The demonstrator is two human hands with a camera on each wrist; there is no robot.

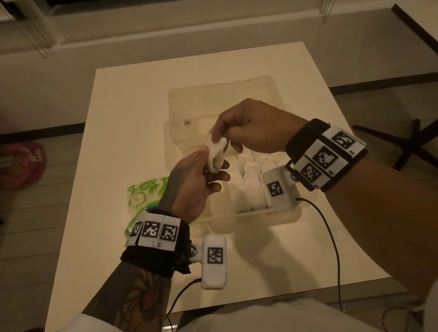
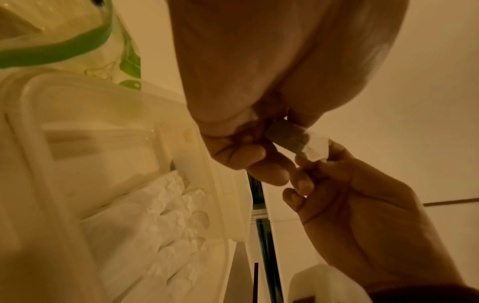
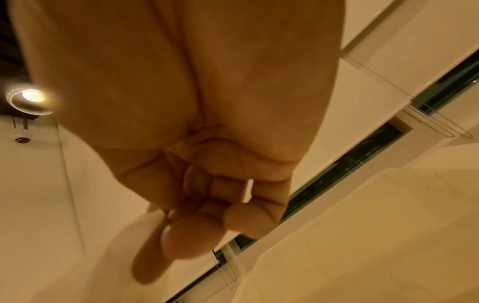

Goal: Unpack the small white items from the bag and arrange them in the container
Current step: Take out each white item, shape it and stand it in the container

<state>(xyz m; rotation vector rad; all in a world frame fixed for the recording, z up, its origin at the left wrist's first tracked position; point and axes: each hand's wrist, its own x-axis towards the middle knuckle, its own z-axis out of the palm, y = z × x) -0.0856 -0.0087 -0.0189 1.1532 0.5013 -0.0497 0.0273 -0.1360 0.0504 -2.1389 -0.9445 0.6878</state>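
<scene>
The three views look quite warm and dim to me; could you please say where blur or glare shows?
Head view: dim, amber, fairly sharp. Left wrist view: left hand soft; white item brighter. Right wrist view: right hand blurred; ceiling lamp flares.

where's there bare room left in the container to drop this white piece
The container's left side, between its left wall and the rows of white items, looks bare. The right side is crowded with packed rows. Both hands, left hand and right hand, hold the white piece above it.
</scene>
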